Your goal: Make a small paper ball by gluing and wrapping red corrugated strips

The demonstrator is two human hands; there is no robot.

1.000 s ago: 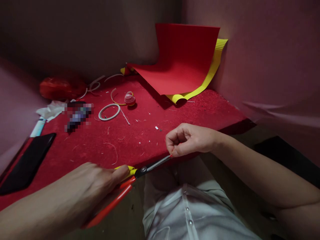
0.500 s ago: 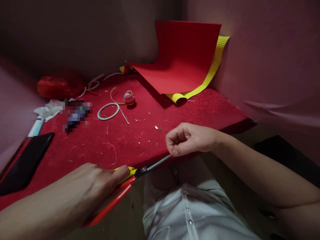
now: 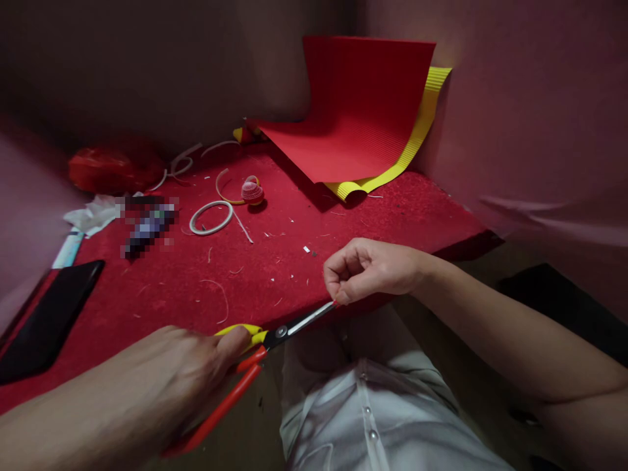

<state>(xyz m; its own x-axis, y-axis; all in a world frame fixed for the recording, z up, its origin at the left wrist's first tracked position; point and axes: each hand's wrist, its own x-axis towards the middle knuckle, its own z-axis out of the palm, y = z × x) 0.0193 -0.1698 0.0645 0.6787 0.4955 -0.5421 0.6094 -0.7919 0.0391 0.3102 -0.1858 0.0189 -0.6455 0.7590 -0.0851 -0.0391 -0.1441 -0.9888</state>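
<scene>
My left hand (image 3: 199, 363) is wrapped round scissors (image 3: 281, 332) with a yellow handle and a red handle. Their dark blades look close together and point right, over the table's front edge. At the blade tips, my right hand (image 3: 370, 269) is closed in a pinch, thumb against forefinger. A tiny red piece (image 3: 335, 302) shows between those fingertips and the blades; its kind is too small to make out.
A red corrugated sheet (image 3: 353, 131) with a yellow one (image 3: 417, 149) leans at the back. On the red tablecloth (image 3: 265, 261) lie a white ring (image 3: 212, 230), a small striped ball (image 3: 252, 191), scraps, and a black flat case (image 3: 53, 317). A red plastic bag (image 3: 112, 169) lies back left.
The scissors' red handle has swung slightly away from the yellow one. Both hands stay in nearly the same place, with the right still pinching at the blade tips.
</scene>
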